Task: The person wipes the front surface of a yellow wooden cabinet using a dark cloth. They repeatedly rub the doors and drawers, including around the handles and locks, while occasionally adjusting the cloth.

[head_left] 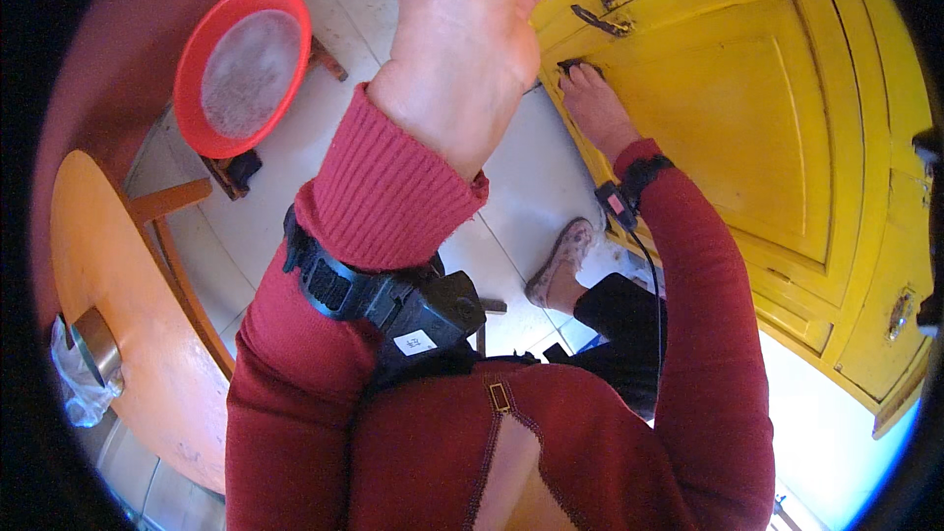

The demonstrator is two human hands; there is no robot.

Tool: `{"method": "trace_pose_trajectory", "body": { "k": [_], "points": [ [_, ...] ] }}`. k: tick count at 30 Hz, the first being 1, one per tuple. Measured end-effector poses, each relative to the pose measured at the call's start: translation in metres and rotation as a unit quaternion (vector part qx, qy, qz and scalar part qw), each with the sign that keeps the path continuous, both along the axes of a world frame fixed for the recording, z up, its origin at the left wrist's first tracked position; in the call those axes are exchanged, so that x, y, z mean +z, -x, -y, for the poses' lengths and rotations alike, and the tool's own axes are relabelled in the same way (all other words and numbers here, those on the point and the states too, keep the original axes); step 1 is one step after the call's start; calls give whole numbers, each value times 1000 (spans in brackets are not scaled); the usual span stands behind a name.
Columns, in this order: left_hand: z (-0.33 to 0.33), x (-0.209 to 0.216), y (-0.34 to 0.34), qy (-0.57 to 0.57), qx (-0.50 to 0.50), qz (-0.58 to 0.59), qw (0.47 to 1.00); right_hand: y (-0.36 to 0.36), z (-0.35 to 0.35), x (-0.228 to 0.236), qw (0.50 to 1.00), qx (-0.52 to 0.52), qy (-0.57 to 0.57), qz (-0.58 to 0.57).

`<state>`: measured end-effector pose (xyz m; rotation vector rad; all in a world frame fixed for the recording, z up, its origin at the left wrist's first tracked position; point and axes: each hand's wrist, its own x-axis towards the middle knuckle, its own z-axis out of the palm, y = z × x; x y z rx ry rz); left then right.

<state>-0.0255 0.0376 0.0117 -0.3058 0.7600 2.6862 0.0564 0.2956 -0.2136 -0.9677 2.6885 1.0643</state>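
My left hand point(462, 49) is raised large at the top middle, the inner side of its wrist showing. Some curled fingers show at the upper edge; the rest is cut off, so what they hold, if anything, is hidden. Farther right, my right hand point(595, 110) reaches to the left edge of a yellow cabinet door point(718, 138). Its fingers close on a small dark thing point(570, 66) lying against the wood; I cannot tell whether it is a handle or a cloth. A dark metal handle point(602, 22) sits just above that hand.
A red basin point(187, 88) of foamy water rests on a wooden stool point(236, 177) at the upper left. At the left stands an orange tabletop point(138, 334) with a clear plastic bag point(84, 383) at its edge. My shoe point(560, 261) is on the tiled floor point(492, 256) near the cabinet.
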Motion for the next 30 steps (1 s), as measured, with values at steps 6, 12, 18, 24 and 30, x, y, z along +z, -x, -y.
{"method": "trace_pose_trajectory", "body": {
  "k": [6,12,18,24,30],
  "points": [
    [-18,-15,5,-38,-50,10,998,-127,-29,16,979,-49,-82,181],
    [-17,-26,8,-14,-55,-5,998,-89,-30,115,984,-121,125,-26],
    [-15,-27,8,-36,-28,-20,999,-88,-22,111,985,-129,111,-39],
    [-14,-27,6,-36,-39,-23,998,-122,-11,79,979,-148,-58,130],
    [-26,-17,3,-18,-50,15,998,-10,-4,99,972,-55,148,-173]
  ]
}}
